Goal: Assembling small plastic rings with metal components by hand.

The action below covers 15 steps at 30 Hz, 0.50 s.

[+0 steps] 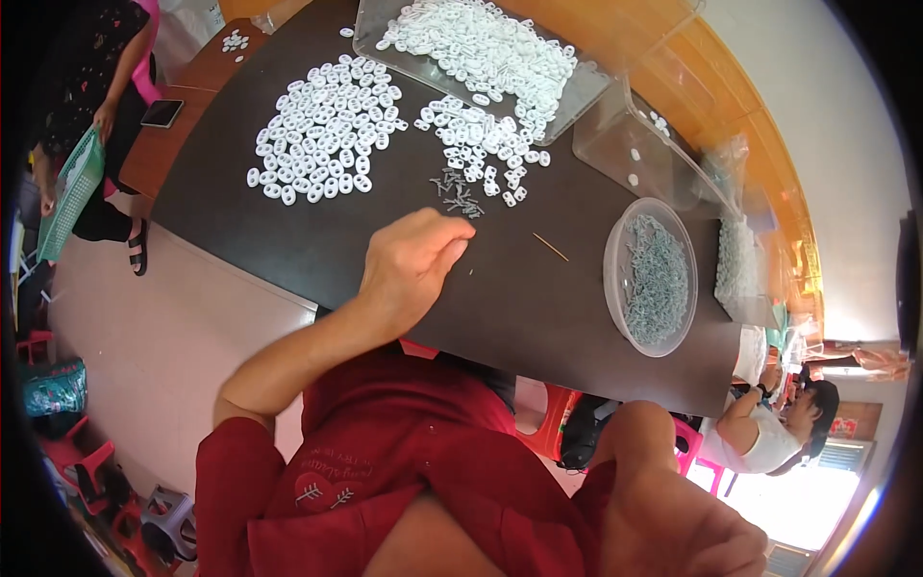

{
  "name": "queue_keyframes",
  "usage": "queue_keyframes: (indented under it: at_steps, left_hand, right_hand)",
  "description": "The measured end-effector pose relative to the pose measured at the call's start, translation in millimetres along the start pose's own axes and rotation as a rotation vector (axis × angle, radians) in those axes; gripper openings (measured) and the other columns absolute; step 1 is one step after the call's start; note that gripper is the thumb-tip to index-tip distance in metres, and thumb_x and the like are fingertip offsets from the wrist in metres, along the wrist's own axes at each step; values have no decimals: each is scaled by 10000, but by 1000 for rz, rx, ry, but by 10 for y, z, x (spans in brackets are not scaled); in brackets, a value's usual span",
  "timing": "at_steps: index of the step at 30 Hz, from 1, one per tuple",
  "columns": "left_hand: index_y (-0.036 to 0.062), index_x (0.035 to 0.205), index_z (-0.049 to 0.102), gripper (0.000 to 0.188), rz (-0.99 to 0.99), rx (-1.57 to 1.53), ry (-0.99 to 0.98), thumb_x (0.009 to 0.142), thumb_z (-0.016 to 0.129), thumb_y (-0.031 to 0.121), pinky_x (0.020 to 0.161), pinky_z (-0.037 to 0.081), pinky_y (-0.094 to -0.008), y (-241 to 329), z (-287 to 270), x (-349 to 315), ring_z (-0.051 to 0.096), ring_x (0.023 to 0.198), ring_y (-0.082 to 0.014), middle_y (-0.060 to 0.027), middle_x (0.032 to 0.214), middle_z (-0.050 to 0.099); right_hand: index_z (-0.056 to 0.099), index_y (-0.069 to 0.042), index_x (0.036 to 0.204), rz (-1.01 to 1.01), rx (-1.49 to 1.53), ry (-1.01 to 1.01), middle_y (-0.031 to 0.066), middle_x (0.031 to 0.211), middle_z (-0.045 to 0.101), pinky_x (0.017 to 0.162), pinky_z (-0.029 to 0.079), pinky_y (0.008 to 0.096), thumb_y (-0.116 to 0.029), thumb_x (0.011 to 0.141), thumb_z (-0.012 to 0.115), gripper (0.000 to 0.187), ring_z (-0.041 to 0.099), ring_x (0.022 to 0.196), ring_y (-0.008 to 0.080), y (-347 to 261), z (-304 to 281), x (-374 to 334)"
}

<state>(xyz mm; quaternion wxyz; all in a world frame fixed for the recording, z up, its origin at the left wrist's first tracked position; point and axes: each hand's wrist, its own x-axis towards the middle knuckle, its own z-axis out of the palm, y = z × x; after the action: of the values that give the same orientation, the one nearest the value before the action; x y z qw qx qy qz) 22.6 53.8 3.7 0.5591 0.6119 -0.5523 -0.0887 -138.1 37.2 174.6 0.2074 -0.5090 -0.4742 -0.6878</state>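
Head view: left hand (418, 260) curled, thumb against index; can't tell if it has anything. Loose grey screws (465, 203) just beyond its fingertips, axes mixed. Right hand (683, 524) well apart, half-curled, grip unclear.

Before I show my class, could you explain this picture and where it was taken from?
There is no machine: these are a person's bare hands, seen from a wide camera on the head, which bends straight edges. The left hand is over the dark table, near grey screw-like parts; the right hand is at lower right. On the table lie white oval pieces, a clear tray of more, a thin stick and a round tub of small grey parts. I cannot tell whether either hand holds anything.
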Motion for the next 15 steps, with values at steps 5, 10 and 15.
queue_keyframes:
  at_steps: [5,10,15]
  left_hand:
    - [70,731,608,72,368,286,-72,690,600,11,575,441,-367,-142,293,589,533,699,-251,-57,697,523]
    - [96,628,595,48,582,413,-302,645,597,52,696,402,-355,-326,549,864,487,763,-243,-35,681,525]
    - [101,620,609,58,722,508,-377,675,593,94,744,391,-343,-383,635,902,495,781,-212,-10,654,543]
  right_hand:
    - [461,-96,786,-327,-915,379,-9,732,417,568,312,223,-206,804,590,170,409,661,124,-87,154,-28]
    - [451,-113,761,162,-520,-96,-26,713,398,570,319,225,-207,841,545,156,398,637,112,-250,3,66]
    - [447,-123,736,281,-516,-64,-40,687,377,569,310,225,-197,848,532,159,389,623,105,-276,52,114]
